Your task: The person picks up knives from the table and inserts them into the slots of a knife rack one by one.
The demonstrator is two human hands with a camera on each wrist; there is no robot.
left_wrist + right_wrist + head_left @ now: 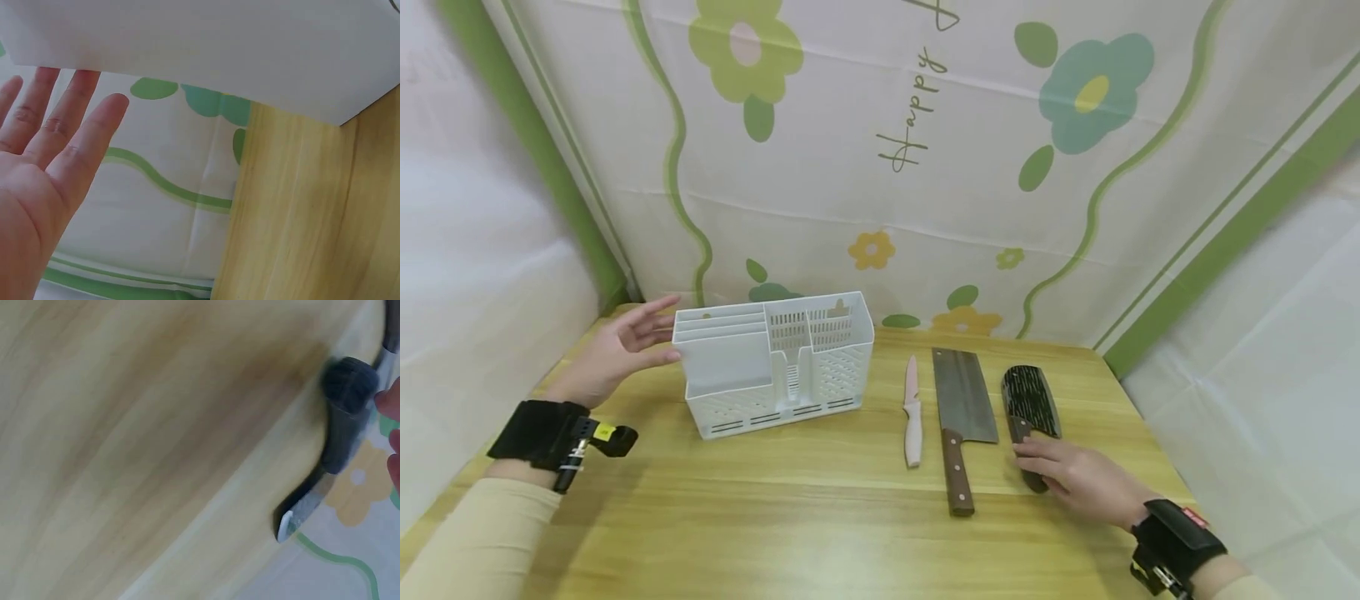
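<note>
My left hand (613, 350) is at the left end of a white plastic knife rack (730, 362), fingers extended and thumb near its front corner. In the left wrist view, fingertips (86, 81) reach behind the rack's plain side wall (206, 50). On the right, my right hand (1078, 475) hovers at the dark handle of a small knife with a black, streaked blade (1030, 396). In the right wrist view, a fingertip (389, 403) is beside that knife's handle (345, 437); whether it touches cannot be told. The fingers look loosely bent, not wrapped round it.
Between rack and right hand lie a pink-bladed paring knife (912, 417) and a cleaver (964, 400) with a wooden handle, blades pointing away. All rest on a wooden table (820, 517). A flower-printed cloth (820, 183) hangs behind, with white cloth at both sides.
</note>
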